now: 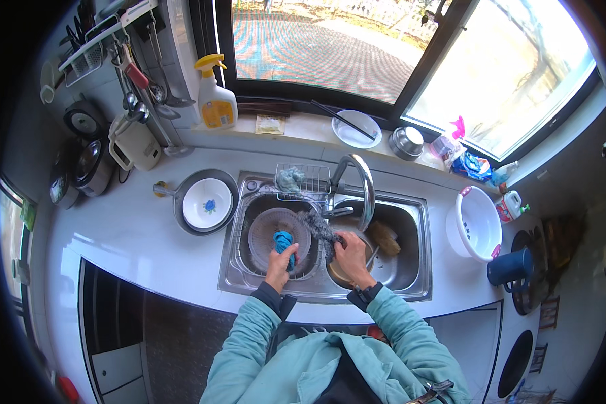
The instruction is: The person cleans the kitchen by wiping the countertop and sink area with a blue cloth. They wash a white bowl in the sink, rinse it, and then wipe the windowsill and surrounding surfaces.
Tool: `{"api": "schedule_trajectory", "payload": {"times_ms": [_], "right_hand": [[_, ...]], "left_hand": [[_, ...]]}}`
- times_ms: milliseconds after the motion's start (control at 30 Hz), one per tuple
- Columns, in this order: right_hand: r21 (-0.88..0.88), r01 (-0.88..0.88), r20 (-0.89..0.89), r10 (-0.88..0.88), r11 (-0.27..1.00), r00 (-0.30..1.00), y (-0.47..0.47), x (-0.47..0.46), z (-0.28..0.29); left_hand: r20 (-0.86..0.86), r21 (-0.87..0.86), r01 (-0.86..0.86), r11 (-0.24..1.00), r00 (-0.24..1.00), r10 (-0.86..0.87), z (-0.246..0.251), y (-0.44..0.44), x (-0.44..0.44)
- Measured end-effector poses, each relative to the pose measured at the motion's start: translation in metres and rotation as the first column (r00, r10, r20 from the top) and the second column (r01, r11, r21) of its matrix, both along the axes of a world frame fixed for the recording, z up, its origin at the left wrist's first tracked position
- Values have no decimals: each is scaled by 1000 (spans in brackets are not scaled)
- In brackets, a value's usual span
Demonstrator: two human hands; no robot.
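Note:
My left hand [281,262] grips a bunched blue cloth [283,241] above a clear plastic colander [260,233] in the left basin. My right hand [352,256] holds a dark grey fluffy cloth [315,225] across the divider of the steel double sink [426,242]. Partly under my right hand, a tan bowl [339,275] with a utensil in it sits in the right basin. A brown item [384,238] lies beside it. Over the basins stands a chrome faucet [367,187]. A wire rack [313,183] behind the left basin holds a pale green cloth [290,179].
Left of the sink, a white bowl [207,203] rests in a grey pan [181,222]. On the right stand a white basin [473,222] and a blue jug [509,267]. The windowsill bears a spray bottle [217,103], a bowl [356,132] with chopsticks across it and metal bowls [407,143].

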State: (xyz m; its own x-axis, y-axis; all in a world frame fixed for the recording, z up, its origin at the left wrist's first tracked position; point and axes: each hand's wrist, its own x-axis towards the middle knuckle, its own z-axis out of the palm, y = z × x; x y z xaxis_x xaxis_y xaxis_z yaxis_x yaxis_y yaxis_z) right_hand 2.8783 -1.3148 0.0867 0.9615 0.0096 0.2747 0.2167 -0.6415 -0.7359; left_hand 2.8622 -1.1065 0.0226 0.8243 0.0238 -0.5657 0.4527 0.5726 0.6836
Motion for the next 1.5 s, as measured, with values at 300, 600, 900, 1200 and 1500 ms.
{"api": "schedule_trajectory", "payload": {"times_ms": [300, 600, 900, 1200, 1500], "right_hand": [[129, 139, 98, -152, 982, 984, 24, 12, 32], [169, 335, 258, -370, 927, 893, 75, 62, 15], [-268, 246, 318, -155, 932, 935, 90, 139, 15], [-541, 189, 221, -78, 820, 972, 94, 128, 1], [-442, 181, 91, -157, 878, 983, -45, 13, -60]], "left_hand": [[3, -14, 31, 999, 1000, -31, 1, 3, 6], [-16, 28, 63, 998, 998, -62, -9, 18, 2], [-11, 82, 48, 995, 999, -48, -4, 42, -6], [5, 108, 42, 993, 999, -42, -9, 47, -3], [-17, 78, 187, 979, 982, -187, -8, 31, 2]]}}
